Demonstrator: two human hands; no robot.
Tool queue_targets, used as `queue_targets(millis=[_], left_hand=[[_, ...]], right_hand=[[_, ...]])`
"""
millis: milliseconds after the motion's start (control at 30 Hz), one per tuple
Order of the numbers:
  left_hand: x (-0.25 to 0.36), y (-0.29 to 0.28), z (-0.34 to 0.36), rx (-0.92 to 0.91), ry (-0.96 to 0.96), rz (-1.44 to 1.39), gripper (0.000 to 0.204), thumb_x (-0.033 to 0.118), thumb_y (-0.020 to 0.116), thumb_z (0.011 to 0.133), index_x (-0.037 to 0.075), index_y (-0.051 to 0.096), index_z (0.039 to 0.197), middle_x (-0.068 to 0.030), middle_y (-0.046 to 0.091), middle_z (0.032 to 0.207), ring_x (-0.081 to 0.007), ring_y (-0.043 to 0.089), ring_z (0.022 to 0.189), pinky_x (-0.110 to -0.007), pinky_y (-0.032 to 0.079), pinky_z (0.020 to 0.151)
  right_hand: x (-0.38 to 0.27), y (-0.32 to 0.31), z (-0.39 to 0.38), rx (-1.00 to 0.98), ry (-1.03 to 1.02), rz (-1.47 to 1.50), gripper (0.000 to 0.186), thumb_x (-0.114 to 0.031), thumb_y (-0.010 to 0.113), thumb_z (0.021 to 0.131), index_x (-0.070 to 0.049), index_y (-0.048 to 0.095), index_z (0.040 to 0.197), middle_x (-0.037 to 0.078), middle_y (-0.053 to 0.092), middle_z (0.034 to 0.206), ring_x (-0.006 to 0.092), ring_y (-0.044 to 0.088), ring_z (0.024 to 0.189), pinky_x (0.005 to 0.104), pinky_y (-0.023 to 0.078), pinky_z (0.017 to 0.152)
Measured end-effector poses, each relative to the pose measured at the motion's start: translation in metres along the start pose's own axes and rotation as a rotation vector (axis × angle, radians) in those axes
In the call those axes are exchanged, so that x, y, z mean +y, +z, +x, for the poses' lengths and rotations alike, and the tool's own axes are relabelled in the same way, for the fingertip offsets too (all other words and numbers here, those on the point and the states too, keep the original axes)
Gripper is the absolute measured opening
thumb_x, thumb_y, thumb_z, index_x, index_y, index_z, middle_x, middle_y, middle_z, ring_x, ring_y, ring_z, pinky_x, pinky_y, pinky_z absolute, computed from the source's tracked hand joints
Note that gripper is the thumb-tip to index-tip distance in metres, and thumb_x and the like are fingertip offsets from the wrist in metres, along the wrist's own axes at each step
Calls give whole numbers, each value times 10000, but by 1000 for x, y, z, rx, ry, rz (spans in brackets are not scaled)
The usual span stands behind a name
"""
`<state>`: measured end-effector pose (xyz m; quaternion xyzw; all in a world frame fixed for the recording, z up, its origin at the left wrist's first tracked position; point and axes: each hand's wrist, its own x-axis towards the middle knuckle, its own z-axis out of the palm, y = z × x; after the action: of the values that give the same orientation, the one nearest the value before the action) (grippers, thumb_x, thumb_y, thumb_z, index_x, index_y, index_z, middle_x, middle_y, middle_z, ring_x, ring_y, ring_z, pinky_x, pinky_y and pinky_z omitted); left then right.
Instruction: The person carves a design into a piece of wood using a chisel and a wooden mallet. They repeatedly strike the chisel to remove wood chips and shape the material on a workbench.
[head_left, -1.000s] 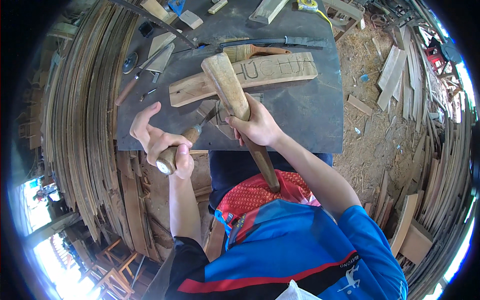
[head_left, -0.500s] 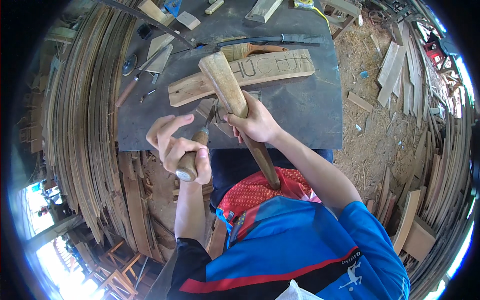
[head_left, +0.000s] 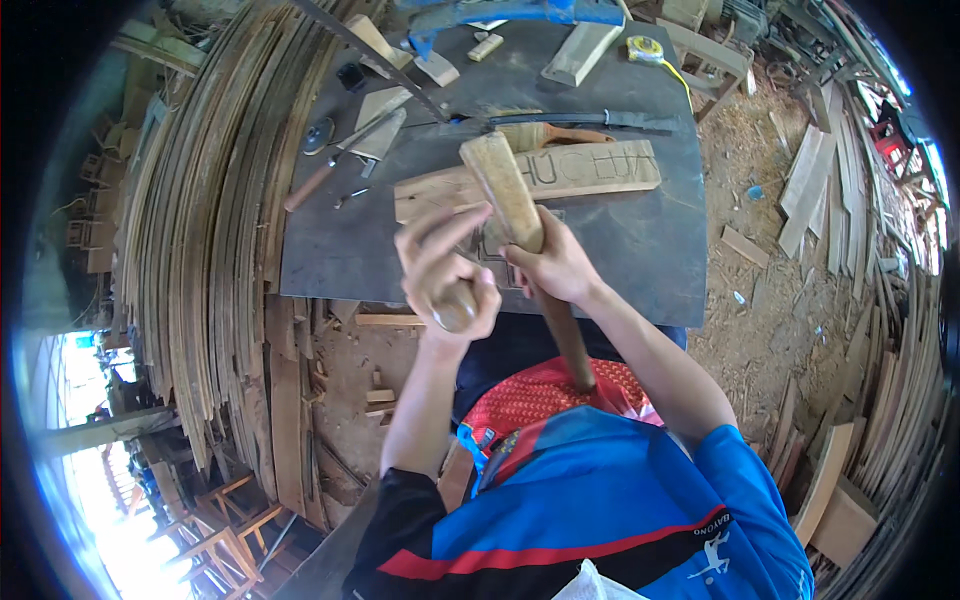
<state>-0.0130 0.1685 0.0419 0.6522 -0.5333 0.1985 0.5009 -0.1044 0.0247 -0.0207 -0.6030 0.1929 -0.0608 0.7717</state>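
Note:
My left hand (head_left: 442, 270) is closed around the wooden handle of a chisel (head_left: 457, 308), its round butt turned up at me and some fingers raised. The fingers hide the blade. In my right hand (head_left: 562, 262) is a wooden mallet (head_left: 503, 185), gripped near the middle, its thick end pointing away and its thin end down at my lap. Beyond both hands lies a wooden board (head_left: 600, 170) with large letters marked on it, partly covered by the mallet and my left fingers. Behind that board rests a flat brush (head_left: 530, 136) with a wooden handle.
A long dark blade (head_left: 640, 121) lies behind the brush. Left on the dark table (head_left: 640, 250) are a wooden-handled tool (head_left: 312, 186) and wood offcuts (head_left: 437, 68). A yellow tape measure (head_left: 644, 48) and a blue tool (head_left: 520, 14) are at the back. Stacked planks (head_left: 215, 200) stand left.
The view has shifted, so the table and both hands appear farther right. My left hand has turned, and the chisel blade that showed before is now hidden. Both holds are kept.

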Motion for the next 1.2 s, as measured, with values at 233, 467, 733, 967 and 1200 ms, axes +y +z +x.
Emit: queue_targets(millis=[233,467,733,967,1200], left_hand=[[6,11,-46,11,29,-18,221,182,705,660,139,493,614,-54,765,1147,-339,580,1152,-500,393,1000],[-7,1,-30,-89,-78,-161,186,151,729,607,126,546,633,-87,749,1009,-331,582,1179,-526,346,1066],[-27,13,-29,10,-74,-242,190,99,765,632,115,577,653,-123,699,1137,-351,572,1144,-537,355,1079],[-31,29,-30,48,-77,-196,204,104,774,637,124,573,614,-102,718,1131,-360,555,1176,-538,367,1079],[-24,21,-8,86,-30,-208,183,66,723,650,108,550,606,-115,746,943,-258,675,1016,-531,360,1090]], right_hand=[[-81,-42,-67,120,-379,-600,538,-158,772,815,26,550,1269,175,722,922,287,744,854,393,566,775],[-135,-33,-149,181,-426,-950,527,-163,787,793,-6,570,1246,193,729,979,337,757,917,408,579,802],[-139,-10,-170,134,-360,-1424,506,-242,841,758,-67,573,1150,130,714,868,366,725,794,446,586,699],[-130,-10,-145,-45,-697,-1641,350,-173,719,829,-65,542,1111,80,654,900,273,722,746,401,579,603],[-130,1,-140,-81,-963,-1397,266,-138,711,773,-62,559,978,94,621,840,278,702,711,407,571,577]])
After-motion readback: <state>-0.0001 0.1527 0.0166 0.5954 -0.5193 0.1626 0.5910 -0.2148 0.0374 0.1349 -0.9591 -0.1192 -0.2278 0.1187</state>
